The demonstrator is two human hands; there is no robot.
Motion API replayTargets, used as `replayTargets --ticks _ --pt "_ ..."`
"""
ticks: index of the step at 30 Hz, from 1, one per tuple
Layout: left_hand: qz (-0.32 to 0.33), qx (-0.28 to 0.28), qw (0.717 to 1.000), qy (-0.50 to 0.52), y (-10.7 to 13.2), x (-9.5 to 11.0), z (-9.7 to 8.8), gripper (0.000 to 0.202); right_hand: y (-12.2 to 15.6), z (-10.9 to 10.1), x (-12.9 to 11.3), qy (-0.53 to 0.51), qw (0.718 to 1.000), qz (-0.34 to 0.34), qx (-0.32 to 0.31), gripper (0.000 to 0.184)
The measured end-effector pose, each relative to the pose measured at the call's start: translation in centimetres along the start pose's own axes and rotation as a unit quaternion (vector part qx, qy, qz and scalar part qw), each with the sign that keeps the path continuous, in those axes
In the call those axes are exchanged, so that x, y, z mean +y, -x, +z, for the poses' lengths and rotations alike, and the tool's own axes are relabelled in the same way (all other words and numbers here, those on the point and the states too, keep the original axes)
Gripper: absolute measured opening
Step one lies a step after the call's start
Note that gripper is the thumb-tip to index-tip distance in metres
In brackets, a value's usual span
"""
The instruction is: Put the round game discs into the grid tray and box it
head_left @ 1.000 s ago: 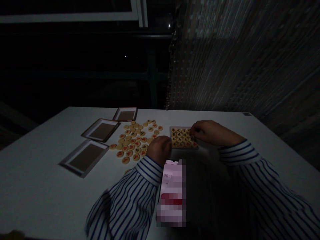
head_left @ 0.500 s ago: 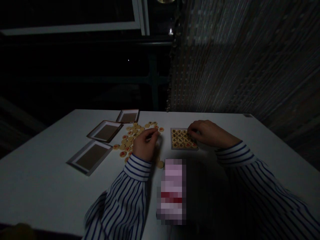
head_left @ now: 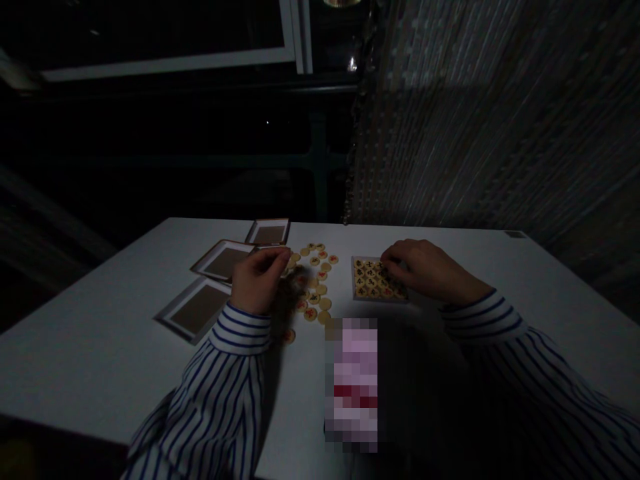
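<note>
Round wooden game discs (head_left: pixel 314 295) with red and black marks lie scattered on the white table (head_left: pixel 100 347). My left hand (head_left: pixel 257 280) hovers over their left side with fingers curled in a pinch; what it holds is too dark to name. My right hand (head_left: pixel 425 270) rests with bent fingers on the right edge of a small square tray (head_left: pixel 376 284) packed with discs in rows. Both sleeves are white with blue stripes.
Three shallow box lids (head_left: pixel 200 308) lie in a row at the left, running toward the far edge. A blurred pink object (head_left: pixel 353 383) sits near me in the middle. A beaded curtain (head_left: pixel 475 120) hangs behind the table on the right.
My left hand has moved from the tray's left edge leftward across the loose discs and now sits raised over their left side. My right hand stays on the tray.
</note>
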State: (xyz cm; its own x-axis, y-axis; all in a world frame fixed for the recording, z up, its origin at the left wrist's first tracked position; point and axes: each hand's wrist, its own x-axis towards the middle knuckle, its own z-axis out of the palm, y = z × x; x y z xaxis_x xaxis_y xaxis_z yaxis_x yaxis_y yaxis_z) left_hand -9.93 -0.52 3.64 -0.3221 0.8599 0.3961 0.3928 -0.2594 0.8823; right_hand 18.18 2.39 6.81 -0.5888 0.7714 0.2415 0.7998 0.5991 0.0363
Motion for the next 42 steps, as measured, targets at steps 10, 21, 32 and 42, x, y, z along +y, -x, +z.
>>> replayTargets --ticks 10,21,32,42 --pt "-0.047 -0.012 0.999 0.007 0.5 -2.1 -1.7 0.024 -0.5 0.3 -1.7 0.001 1.000 0.017 0.016 0.029" --pt "-0.013 -0.086 0.996 0.008 1.2 -3.4 -3.3 0.024 -1.4 1.3 -3.8 0.004 1.000 -0.013 -0.005 0.028" --pt "0.164 -0.214 0.939 -0.213 5.8 -3.6 -7.6 0.025 -2.5 2.7 -8.5 -0.033 0.990 -0.129 -0.045 0.022" --pt "0.202 -0.181 0.900 -0.341 8.6 -6.4 -6.5 0.038 -3.6 4.0 -13.6 -0.026 0.967 -0.226 -0.114 0.021"
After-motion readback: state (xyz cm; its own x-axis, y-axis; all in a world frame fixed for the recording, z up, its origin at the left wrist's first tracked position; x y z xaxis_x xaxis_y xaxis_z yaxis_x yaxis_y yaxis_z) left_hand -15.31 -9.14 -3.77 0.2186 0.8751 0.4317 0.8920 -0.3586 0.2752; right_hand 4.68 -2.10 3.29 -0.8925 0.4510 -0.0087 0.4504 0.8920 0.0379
